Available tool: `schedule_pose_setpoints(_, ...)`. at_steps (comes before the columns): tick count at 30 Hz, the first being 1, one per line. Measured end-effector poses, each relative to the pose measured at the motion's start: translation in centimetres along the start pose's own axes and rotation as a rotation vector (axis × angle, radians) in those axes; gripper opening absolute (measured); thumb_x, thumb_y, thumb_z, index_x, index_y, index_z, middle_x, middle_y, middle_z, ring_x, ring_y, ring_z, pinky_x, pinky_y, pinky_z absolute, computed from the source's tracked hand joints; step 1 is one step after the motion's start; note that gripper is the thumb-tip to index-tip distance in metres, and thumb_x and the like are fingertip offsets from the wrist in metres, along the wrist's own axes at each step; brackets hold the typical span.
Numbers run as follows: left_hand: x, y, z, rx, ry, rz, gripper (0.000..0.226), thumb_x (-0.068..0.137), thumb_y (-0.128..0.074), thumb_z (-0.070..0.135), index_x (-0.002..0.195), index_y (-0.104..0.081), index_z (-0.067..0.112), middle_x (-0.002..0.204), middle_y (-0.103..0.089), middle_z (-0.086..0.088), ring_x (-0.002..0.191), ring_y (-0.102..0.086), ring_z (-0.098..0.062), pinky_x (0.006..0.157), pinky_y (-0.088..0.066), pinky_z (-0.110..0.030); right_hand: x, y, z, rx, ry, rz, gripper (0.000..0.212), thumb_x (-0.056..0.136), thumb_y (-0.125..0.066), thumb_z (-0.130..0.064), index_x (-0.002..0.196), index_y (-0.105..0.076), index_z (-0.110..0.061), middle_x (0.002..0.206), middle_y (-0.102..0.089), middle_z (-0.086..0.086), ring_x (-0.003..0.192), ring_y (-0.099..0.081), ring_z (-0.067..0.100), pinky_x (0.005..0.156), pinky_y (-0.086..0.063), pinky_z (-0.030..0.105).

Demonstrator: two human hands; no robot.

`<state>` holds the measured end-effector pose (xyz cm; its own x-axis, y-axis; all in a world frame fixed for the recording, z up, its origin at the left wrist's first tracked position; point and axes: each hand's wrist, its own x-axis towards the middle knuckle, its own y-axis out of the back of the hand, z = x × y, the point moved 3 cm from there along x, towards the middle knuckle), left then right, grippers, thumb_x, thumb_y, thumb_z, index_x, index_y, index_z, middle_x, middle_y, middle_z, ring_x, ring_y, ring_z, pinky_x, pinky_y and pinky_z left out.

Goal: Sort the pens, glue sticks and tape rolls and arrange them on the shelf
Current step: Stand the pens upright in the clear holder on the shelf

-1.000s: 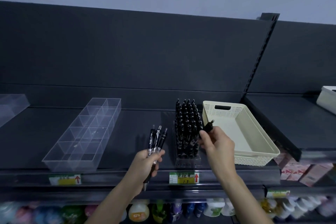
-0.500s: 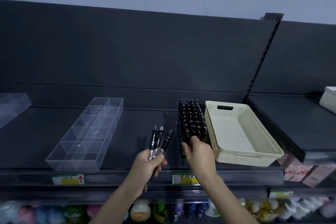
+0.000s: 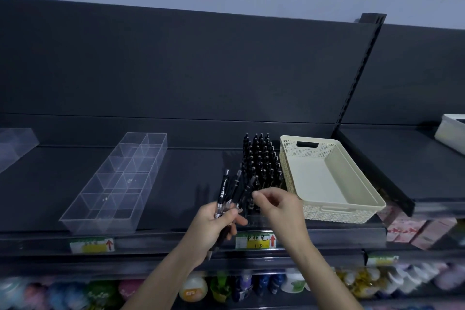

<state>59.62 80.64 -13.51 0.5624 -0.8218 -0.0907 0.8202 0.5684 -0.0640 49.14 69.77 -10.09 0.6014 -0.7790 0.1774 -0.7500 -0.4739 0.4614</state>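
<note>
Shelf (image 3: 191, 184), mid section, head view.

- On the right hand (image 3: 281, 206): a second ago, pinching a single pen over the block of standing pens (image 3: 261, 158); half a second ago, down on the near rows of that block, seating it. Now off the block and pulled left, across to the loose pens (image 3: 224, 189). That pen no longer in the grip. Judged delivered into the block.
- On its fingers (image 3: 259, 194): loosely curled, tips just beside the rightmost loose pen. Blurred there, so impossible to tell whether pinching it yet or only reaching.
- On the left hand (image 3: 214, 224): fingers (image 3: 232, 211) wrapped round the lower barrels of a few black pens, fanned upright, clip ends up. Held out in front of the shelf edge, left of the block, much as in both earlier views.
- Standing pens: dense, upright, mid shelf, touching or nearly touching the cream basket (image 3: 327, 145) on their right. Nothing visible inside the basket.
- Clear divided tray (image 3: 141, 156) well apart to the left, compartments apparently unfilled.

Reading: pen sorting under way, one at a time; likely next, drawing another pen from the bundle for the block. No glue sticks or tape rolls made out on this shelf.
</note>
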Motion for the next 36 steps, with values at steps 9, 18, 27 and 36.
schedule_pose_setpoints(9,0.4,-0.5,-0.1,0.162,-0.019,0.064,0.015,0.094,-0.05,0.018,0.099,-0.065,0.018,0.084,-0.066,0.007,0.075,-0.06,-0.006,0.067,-0.05,-0.021,-0.4,1.9,0.5,0.14,-0.082,0.064,0.017,0.09,-0.055,-0.014,0.075,-0.054,-0.006,0.072,-0.063,0.016,0.067,-0.056,0.021,0.064,-0.048,0.038)
schedule_pose_setpoints(18,-0.2,0.2,-0.6,-0.014,0.089,0.105,0.014,0.097,-0.042,0.026,0.105,-0.044,0.014,0.046,-0.032,0.006,0.038,-0.02,-0.008,0.039,-0.013,-0.019,1.4,3.3,-0.1,-0.163,0.091,0.204,0.009,0.094,-0.049,-0.017,0.087,-0.048,-0.012,0.068,-0.056,-0.001,0.064,-0.053,0.017,0.061,-0.037,0.028)
schedule_pose_setpoints(27,-0.9,0.2,0.1,0.056,-0.052,0.087,0.015,0.097,-0.042,0.015,0.094,-0.048,0.002,0.062,-0.048,-0.001,0.044,-0.038,-0.009,0.042,-0.033,-0.022,1.6,0.6,-0.6,-0.365,0.166,0.117,0.012,0.095,-0.043,-0.021,0.087,-0.041,-0.013,0.063,-0.051,0.001,0.063,-0.054,0.027,0.06,-0.043,0.038)
schedule_pose_setpoints(36,-0.9,1.0,-0.6,0.092,-0.092,0.181,0.018,0.094,-0.048,0.007,0.089,-0.06,0.02,0.081,-0.057,0.0,0.072,-0.056,-0.01,0.063,-0.052,-0.019,1.1,-1.1,1.1,-0.515,0.077,0.033,0.016,0.097,-0.04,-0.023,0.099,-0.045,-0.008,0.081,-0.066,0.011,0.073,-0.062,0.03,0.061,-0.044,0.036)
